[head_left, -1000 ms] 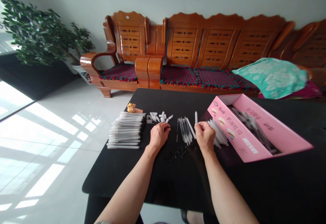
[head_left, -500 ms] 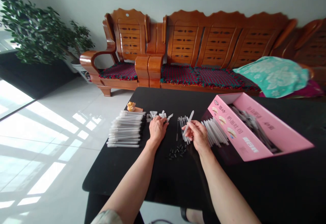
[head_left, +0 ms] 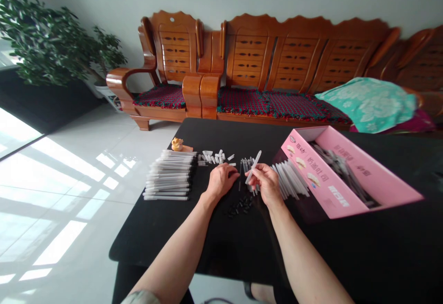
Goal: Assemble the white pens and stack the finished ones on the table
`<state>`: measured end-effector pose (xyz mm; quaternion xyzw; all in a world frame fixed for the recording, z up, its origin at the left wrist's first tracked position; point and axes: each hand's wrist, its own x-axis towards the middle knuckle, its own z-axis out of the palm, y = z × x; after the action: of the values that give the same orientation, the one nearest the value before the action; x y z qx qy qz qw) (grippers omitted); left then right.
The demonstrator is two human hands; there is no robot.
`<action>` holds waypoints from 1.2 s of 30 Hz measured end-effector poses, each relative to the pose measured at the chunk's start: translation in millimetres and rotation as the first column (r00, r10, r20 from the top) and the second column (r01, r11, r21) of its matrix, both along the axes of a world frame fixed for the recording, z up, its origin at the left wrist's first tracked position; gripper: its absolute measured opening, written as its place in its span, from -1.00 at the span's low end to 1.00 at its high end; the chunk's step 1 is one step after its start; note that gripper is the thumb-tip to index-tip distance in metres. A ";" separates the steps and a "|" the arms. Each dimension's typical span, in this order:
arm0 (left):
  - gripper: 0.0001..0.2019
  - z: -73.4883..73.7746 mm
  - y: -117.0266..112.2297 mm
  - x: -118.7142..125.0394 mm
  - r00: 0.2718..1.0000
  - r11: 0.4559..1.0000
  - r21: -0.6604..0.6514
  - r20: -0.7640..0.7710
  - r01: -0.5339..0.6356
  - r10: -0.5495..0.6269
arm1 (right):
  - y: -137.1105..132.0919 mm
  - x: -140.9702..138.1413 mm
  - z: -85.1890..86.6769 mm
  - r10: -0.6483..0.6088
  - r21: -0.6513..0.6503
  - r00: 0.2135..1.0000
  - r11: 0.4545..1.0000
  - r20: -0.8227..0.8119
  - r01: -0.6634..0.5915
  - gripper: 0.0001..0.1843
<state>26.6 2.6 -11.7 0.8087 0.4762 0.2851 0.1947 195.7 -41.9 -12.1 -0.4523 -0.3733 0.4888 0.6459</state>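
My right hand grips a white pen barrel between thumb and fingers, tilted with its upper end leaning right. Below that hand lies a bunch of thin pen refills, partly covered by it. My left hand is low over the table, its fingers drawn together by the leftmost refill; what they hold, if anything, is hidden. Just beyond it are scattered small white pen caps. Nearer me lie several small black pieces. More white barrels are laid out right of my right hand.
Left on the black table is a stack of white pens, with a small yellow figurine behind it. At right stands a pink box holding grey pen parts. A wooden sofa is beyond the table.
My left hand has moved right and a little toward me, from the white caps to beside the refills. My right hand still holds the barrel in nearly the same place.
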 end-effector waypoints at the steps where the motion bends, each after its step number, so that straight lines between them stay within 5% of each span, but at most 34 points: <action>1: -0.83 1.0 -3.1 2.6 0.999 1.000 -0.012 -0.028 0.020 -0.021 | -0.1 -0.2 0.2 -0.002 0.002 1.000 1.000 -0.001 0.002 -0.74; 5: -0.87 6.1 -12.5 8.8 0.990 0.999 -0.046 -0.142 -0.016 0.010 | -0.6 -0.3 0.2 -0.003 0.009 1.000 1.000 0.000 0.003 -0.75; 11: -0.86 9.3 -12.5 5.3 0.938 0.974 -0.050 -0.284 -0.222 0.199 | -0.9 1.5 -1.1 0.004 -0.003 1.000 1.000 0.005 -0.004 -0.70; 17: -0.87 10.1 -6.2 -7.6 0.951 0.957 -0.031 -0.128 -0.289 0.283 | 0.3 1.0 -1.8 -0.022 0.022 0.999 0.999 -0.030 0.023 -0.71; 20: -0.88 13.5 -3.3 -17.1 0.971 0.965 -0.116 0.009 -0.237 0.240 | 2.4 3.5 -3.3 -0.070 0.076 0.993 0.994 -0.095 0.078 -0.72; 27: -0.87 17.2 -5.9 -20.5 0.978 0.968 -0.236 0.207 0.086 -0.036 | 7.0 17.3 -4.2 -0.179 0.127 0.961 0.970 -0.211 0.209 -0.73; 36: -0.89 18.8 -6.4 -20.3 0.977 0.966 -0.227 0.196 0.124 -0.079 | 8.8 24.7 -3.6 -0.238 0.129 0.938 0.953 -0.251 0.276 -0.72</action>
<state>6.3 -3.8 7.1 0.7730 0.4444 0.2896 0.3479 220.4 -33.1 -15.6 -0.3830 -0.2713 0.4177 0.7780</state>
